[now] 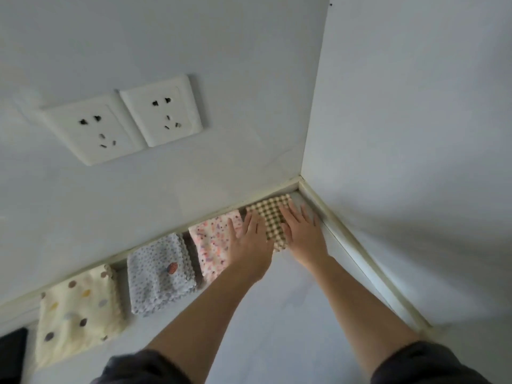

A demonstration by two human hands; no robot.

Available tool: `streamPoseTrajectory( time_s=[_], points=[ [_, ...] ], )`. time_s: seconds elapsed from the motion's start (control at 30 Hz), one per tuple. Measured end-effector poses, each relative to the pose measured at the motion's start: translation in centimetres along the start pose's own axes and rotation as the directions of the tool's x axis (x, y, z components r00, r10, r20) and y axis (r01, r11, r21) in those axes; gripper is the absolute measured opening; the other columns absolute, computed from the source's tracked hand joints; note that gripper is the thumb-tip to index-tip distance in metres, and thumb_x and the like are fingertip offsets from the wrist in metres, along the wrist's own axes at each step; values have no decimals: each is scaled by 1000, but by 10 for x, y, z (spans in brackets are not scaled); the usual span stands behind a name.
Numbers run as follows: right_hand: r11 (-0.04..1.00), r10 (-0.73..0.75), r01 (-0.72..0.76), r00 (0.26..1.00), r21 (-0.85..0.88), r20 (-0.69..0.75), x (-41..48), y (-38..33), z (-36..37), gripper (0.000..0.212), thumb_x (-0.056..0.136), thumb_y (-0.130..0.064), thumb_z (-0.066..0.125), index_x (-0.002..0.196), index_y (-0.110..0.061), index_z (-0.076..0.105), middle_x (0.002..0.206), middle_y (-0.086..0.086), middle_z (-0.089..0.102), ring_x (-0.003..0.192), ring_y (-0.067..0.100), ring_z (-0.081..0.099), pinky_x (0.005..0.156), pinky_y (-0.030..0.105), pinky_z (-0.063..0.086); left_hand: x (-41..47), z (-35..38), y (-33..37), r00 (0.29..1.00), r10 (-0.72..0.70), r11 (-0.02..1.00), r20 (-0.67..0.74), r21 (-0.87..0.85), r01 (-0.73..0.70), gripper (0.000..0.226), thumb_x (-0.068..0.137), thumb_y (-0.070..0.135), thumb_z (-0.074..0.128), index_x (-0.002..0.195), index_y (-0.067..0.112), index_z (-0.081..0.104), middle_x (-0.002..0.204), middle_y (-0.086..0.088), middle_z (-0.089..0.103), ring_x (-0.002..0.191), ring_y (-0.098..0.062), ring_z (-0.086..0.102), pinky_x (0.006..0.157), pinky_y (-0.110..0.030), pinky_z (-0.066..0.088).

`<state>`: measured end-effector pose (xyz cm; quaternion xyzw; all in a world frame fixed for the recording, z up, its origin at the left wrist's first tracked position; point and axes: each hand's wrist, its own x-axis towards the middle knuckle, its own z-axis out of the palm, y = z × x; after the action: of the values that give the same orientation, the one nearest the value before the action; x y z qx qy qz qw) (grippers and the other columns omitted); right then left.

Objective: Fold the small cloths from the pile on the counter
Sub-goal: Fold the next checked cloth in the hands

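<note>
left hand (250,239), right hand (303,234) part-hiding checked cloth (270,210)

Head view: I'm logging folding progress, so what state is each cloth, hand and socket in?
checked cloth: folded, flat in the corner, under both hands.
pink speckled cloth: folded, flat.
grey dotted cloth: folded, flat.
cream spotted cloth: folded, flat.
left hand: open, pressing the checked cloth.
right hand: open, pressing the checked cloth.
left socket: nothing plugged in.
right socket: nothing plugged in.

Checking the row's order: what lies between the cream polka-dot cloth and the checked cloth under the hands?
Head view: two folded cloths, the grey dotted cloth by the cream polka-dot cloth, then the pink speckled cloth by the checked cloth.
</note>
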<state>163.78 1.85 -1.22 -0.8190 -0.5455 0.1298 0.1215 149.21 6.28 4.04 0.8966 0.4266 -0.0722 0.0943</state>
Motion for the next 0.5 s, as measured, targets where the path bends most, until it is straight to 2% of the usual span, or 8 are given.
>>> streamPoseTrajectory(
  time_s=[0.07,0.13,0.17,0.27,0.4,0.5],
  points=[
    [979,18,17,986,202,-169,-31,-23,0,65,95,-44,11,150,-18,34,160,3,26,149,27,16,118,50,20,-48,-4,-13,994,31,993,-108,-111,-43,53,102,36,27,151,17,20,161,0,12,149,-15,2,120,-49,-6],
    [937,34,81,947,340,-319,-70,-53,4,50,100,-32,31,143,-12,45,153,9,39,146,29,27,116,48,28,-102,-4,-35,985,26,976,-169,-207,-61,46,101,36,31,145,23,32,156,5,26,147,-13,13,121,-47,-1],
    [911,43,106,936,398,-348,-90,-70,6,44,101,-25,39,142,-10,47,151,10,42,145,27,29,117,43,29,-130,-2,-48,982,3,963,-189,-264,-54,44,101,38,32,141,24,38,152,6,32,145,-12,18,121,-47,3],
    [823,24,146,957,549,-290,-158,-133,13,41,101,-14,47,142,-10,47,150,7,43,144,18,31,114,17,21,-214,1,-89,966,-93,906,-240,-423,-18,49,94,48,24,128,24,52,138,5,50,135,-16,39,115,-48,24],
    [762,-56,183,974,622,-219,-253,-218,30,41,101,-16,47,142,-15,47,146,-1,46,136,7,39,112,18,28,-331,2,-141,927,-246,845,-283,-531,62,49,93,46,29,123,20,57,130,5,56,124,-17,48,108,-40,35],
    [733,-95,193,979,652,-182,-324,-279,46,39,101,-17,47,140,-16,49,140,-5,49,126,-3,41,111,27,37,-423,6,-179,897,-328,799,-297,-594,95,32,99,30,43,126,19,55,131,6,54,122,-16,49,104,-35,39]
  ],
)
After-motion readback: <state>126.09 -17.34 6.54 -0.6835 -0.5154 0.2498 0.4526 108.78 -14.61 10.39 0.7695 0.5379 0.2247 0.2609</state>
